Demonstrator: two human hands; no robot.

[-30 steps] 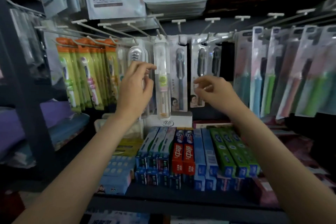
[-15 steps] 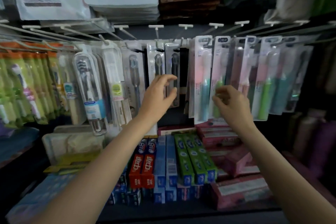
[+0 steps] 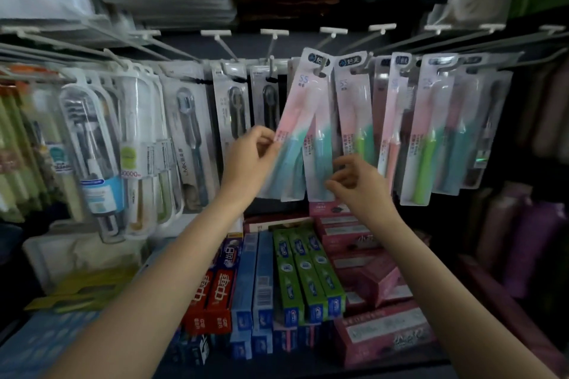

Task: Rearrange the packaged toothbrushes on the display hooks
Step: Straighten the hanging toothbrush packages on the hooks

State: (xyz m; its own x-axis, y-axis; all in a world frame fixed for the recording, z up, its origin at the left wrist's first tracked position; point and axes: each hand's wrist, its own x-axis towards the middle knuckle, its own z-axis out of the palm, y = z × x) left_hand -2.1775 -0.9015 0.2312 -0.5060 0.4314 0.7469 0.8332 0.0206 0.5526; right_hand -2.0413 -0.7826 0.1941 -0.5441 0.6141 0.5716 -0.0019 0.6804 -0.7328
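I'm facing the rack of hooks [image 3: 271, 40] now, having swung right from the white cased brushes [image 3: 89, 148] I was at a second ago; the pink-and-teal packs [image 3: 354, 114] are hanging in front of me, above the shelf of toothpaste boxes [image 3: 295, 280]. My left hand [image 3: 246, 163] has come across from the dark brush packs [image 3: 234, 108] and is now pinching the front pack [image 3: 295, 120] by its left edge, swinging its bottom out to the left while its top is staying on the hook. My right hand [image 3: 357, 184] is hovering just below the next pack [image 3: 320, 148], fingers loosely curled, grasping nothing. So I'm judging the rearranging has moved on to this pink-and-teal row, and the front pack is about to be slid off or straightened.
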